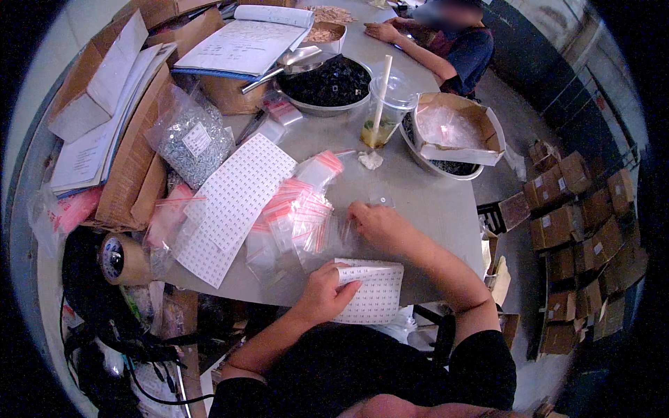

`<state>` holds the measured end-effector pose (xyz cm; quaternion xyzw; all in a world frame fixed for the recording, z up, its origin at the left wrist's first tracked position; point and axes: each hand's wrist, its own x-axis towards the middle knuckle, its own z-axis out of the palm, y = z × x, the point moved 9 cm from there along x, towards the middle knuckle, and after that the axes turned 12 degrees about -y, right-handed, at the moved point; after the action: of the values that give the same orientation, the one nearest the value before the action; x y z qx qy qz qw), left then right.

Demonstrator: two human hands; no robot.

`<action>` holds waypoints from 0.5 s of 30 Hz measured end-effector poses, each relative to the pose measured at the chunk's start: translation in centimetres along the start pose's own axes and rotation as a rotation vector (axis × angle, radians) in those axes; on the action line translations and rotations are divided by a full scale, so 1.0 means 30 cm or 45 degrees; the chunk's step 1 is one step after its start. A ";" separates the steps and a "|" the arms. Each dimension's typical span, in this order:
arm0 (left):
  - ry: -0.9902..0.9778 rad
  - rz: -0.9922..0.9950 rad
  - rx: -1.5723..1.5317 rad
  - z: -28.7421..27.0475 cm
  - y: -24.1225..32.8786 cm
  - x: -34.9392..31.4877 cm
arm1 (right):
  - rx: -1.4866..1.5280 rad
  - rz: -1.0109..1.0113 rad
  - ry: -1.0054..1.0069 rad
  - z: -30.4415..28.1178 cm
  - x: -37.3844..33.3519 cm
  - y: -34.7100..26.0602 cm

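My left hand (325, 294) grips a curled white sheet of small printed labels (373, 292) at the table's near edge, thumb on top. Farther forward, my right hand (380, 226) rests low over the table with its fingers bent together. Its fingertips touch the area of a clear plastic bag (340, 235); what they pinch, if anything, is hidden. Just beyond that hand lies a small clear bag with a round label (382, 200). Left of it spreads a pile of clear zip bags with red-striped tops (300, 212).
More label sheets (233, 202) lie left, beside a bag of screws (194, 132) and a tape roll (124, 259). A bowl of black parts (326, 83), a plastic cup with a straw (380, 115) and an open box (460, 132) stand farther back. Another person (446, 52) sits across.
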<state>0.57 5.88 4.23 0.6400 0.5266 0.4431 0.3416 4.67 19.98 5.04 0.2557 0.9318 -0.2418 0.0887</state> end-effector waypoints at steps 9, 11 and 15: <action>0.012 0.013 -0.025 -0.006 0.014 0.001 | -0.019 -0.045 0.080 -0.054 0.018 0.115; 0.005 0.029 -0.023 -0.003 0.015 0.002 | -0.086 -0.221 0.071 -0.004 0.035 0.051; -0.011 0.051 -0.017 -0.005 0.019 0.004 | -0.081 -0.272 0.148 0.048 0.056 -0.042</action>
<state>0.67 5.86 4.83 0.6499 0.5092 0.4508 0.3392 2.64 19.06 3.82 0.1655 0.9645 -0.2050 0.0163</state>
